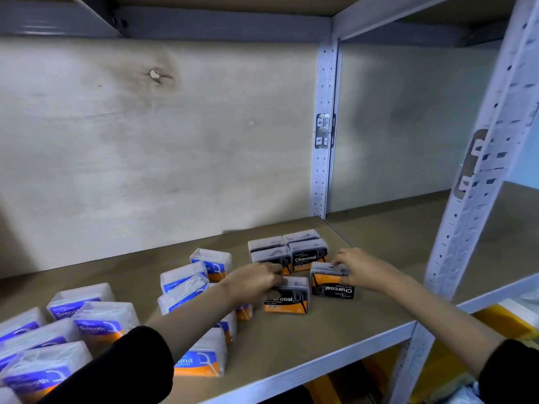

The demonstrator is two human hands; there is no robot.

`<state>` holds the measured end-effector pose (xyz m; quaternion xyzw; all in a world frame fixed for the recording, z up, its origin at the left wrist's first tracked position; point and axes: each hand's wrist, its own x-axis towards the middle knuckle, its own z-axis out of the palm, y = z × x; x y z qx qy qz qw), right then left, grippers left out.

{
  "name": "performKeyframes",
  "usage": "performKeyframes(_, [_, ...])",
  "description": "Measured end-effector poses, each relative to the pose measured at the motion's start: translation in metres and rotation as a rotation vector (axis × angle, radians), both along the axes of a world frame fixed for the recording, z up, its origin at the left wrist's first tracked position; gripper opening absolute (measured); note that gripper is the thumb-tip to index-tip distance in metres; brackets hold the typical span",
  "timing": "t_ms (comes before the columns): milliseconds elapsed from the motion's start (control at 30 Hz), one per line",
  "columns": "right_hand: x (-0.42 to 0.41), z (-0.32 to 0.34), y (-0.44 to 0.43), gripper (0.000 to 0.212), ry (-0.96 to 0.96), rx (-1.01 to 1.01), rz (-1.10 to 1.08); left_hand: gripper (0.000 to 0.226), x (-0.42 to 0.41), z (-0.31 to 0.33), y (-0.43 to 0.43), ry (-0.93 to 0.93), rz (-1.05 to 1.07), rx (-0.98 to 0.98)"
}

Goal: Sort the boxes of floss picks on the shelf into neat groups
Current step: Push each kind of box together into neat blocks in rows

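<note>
Floss-pick boxes, two kinds, held on one shelf board [291, 345] of a grey metal rack; we list them largest lot first.

Item 1: white-and-blue boxes [106, 325], clear-lidded, some marked "Smooth". We count roughly a dozen, spread over the left half of the board, several tilted or leaning on each other, none squared up. This lot looks unsorted.

Item 2: block of four Charcoal boxes [288, 252], black and orange, set two by two toward the back right of the board, sides touching. We judge this group begun and tidy.

Item 3: loose Charcoal box, near [288, 295], lying label-up just in front of the block, long axis running left to right. Our left hand [256, 282] rests on its left end, fingers curled over the top edge; the grip looks closed on it, though motion blur softens the fingertips.

Item 4: loose Charcoal box, right [331, 282], beside Item 3 and apart from it, label turned upside-down to us. Our right hand [360, 268] clasps its upper right corner, fingers bent over the lid.

Governing relation: the block lies directly behind both held boxes, so each wants a short push away from us; the right-hand box sits nearer the block and, we judge, needs turning first to match the labels.

Obscured: our left forearm covers several white-and-blue boxes mid-shelf; the lot is cut off at the left edge, so our count is uncertain. Small print is unreadable.
</note>
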<state>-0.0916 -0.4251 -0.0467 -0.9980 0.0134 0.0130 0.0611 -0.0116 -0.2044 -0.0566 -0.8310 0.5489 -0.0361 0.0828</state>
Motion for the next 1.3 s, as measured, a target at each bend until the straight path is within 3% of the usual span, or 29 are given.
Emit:
performKeyframes(100, [0.01,-0.007,0.014,0.052,-0.003,0.015,0.018,0.035,-0.004,0.003,-0.003,0.009,0.019,0.005])
performKeyframes(267, [0.024,-0.015,0.027,0.039,-0.004,0.074,-0.024,0.031,-0.008,0.001,-0.004,0.012,0.057,-0.023])
performKeyframes(333, [0.025,-0.014,0.024,0.046,-0.04,0.16,-0.056,0.032,-0.01,0.0,-0.004,0.007,0.075,-0.035])
performKeyframes(433, [0.018,-0.007,0.016,0.052,-0.206,0.437,-0.155,0.031,-0.014,-0.002,-0.007,0.009,0.133,-0.05])
performKeyframes(533, [0.009,-0.014,0.004,0.041,-0.302,0.793,-0.305,0.028,-0.019,-0.004,-0.012,0.014,0.204,-0.076])
performKeyframes(733, [-0.008,-0.051,-0.008,0.037,-0.386,1.19,-0.518,0.028,-0.026,-0.008,-0.016,0.06,0.301,-0.144])
performKeyframes(933, [-0.02,-0.073,-0.007,0.046,-0.216,0.925,-0.542,0.03,-0.03,-0.015,-0.02,0.076,0.364,-0.218])
performKeyframes(1067, [-0.025,-0.06,0.0,0.076,-0.364,0.621,-0.468,0.03,-0.036,-0.019,-0.022,0.053,0.417,-0.244])
performKeyframes(1200, [-0.025,-0.05,0.006,0.059,-0.349,0.207,-0.205,0.031,-0.042,-0.022,-0.022,0.055,0.452,-0.258])
performKeyframes(1300, [-0.016,-0.046,0.007,0.05,-0.243,0.07,-0.148,0.033,-0.044,-0.024,-0.022,0.046,0.473,-0.262])
